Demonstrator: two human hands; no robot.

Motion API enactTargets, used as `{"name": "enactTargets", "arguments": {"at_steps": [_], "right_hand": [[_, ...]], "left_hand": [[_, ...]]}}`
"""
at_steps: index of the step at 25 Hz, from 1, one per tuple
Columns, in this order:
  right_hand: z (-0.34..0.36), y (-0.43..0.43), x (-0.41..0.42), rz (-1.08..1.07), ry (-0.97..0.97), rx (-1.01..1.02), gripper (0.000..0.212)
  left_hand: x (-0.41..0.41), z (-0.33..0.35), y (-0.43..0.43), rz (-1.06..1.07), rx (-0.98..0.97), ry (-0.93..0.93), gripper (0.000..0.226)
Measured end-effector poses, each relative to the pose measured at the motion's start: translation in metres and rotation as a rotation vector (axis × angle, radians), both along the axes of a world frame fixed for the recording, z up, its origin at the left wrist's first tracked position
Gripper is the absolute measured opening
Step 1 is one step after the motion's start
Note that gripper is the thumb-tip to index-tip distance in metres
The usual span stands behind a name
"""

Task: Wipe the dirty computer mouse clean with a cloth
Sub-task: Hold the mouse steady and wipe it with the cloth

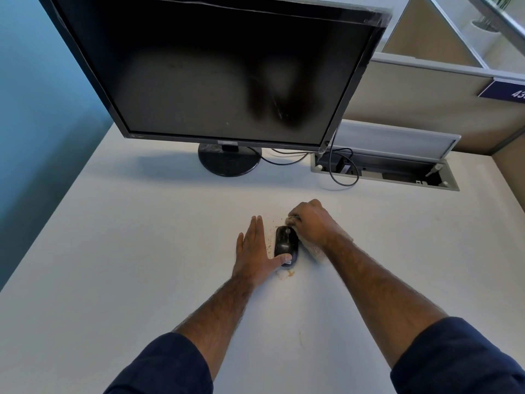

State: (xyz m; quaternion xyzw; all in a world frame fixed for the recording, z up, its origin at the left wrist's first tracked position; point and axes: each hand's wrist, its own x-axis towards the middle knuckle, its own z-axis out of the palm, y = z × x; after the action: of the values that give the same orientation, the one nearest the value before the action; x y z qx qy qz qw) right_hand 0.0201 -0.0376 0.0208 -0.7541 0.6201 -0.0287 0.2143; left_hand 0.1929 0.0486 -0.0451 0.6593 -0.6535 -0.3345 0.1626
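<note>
A black computer mouse [285,243] lies on the white desk [142,237], with brownish crumbs scattered beside it and just below its near end. My left hand [254,248] rests flat on the desk left of the mouse, fingers straight, and its thumb presses on the mouse's near end. My right hand [309,223] is closed around a bunched pale cloth [316,251] at the mouse's far right corner. Part of the cloth trails out under my right wrist; the rest is hidden in my fist.
A large dark monitor [221,72] on a round base [228,162] stands at the back of the desk. A cable [339,180] loops into an open cable tray [383,169] at the back right. A beige partition [426,100] runs behind.
</note>
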Motion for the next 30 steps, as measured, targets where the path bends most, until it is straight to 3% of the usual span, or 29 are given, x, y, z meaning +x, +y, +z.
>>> {"name": "enactTargets", "arguments": {"at_steps": [4, 9, 14, 21, 25, 26, 29, 30], "right_hand": [[0.002, 0.015, -0.002, 0.171, 0.002, -0.037, 0.023], [-0.002, 0.013, -0.008, 0.063, 0.056, -0.057, 0.022], [-0.002, 0.018, -0.008, 0.048, -0.092, -0.054, 0.017], [0.009, 0.031, -0.022, -0.077, -0.377, 0.207, 0.007], [0.003, 0.049, -0.02, -0.158, -0.438, 0.168, 0.008], [0.002, 0.052, -0.017, -0.21, -0.428, 0.133, 0.014], [-0.005, 0.063, -0.008, -0.396, -0.287, 0.069, 0.059], [-0.006, 0.065, -0.004, -0.445, -0.223, 0.059, 0.063]], "left_hand": [[-0.001, -0.002, -0.001, -0.003, 0.006, -0.009, 0.123], [-0.001, -0.004, -0.002, -0.002, 0.021, -0.022, 0.125], [0.0, -0.005, -0.003, -0.02, 0.015, -0.034, 0.122], [0.002, -0.008, -0.001, -0.107, -0.002, 0.0, 0.086], [0.002, -0.007, -0.001, -0.114, 0.0, 0.004, 0.08], [0.002, -0.007, -0.001, -0.115, 0.0, -0.003, 0.08], [0.002, -0.004, -0.001, -0.117, 0.011, -0.001, 0.083], [0.002, -0.004, -0.001, -0.12, 0.013, -0.003, 0.084]]}}
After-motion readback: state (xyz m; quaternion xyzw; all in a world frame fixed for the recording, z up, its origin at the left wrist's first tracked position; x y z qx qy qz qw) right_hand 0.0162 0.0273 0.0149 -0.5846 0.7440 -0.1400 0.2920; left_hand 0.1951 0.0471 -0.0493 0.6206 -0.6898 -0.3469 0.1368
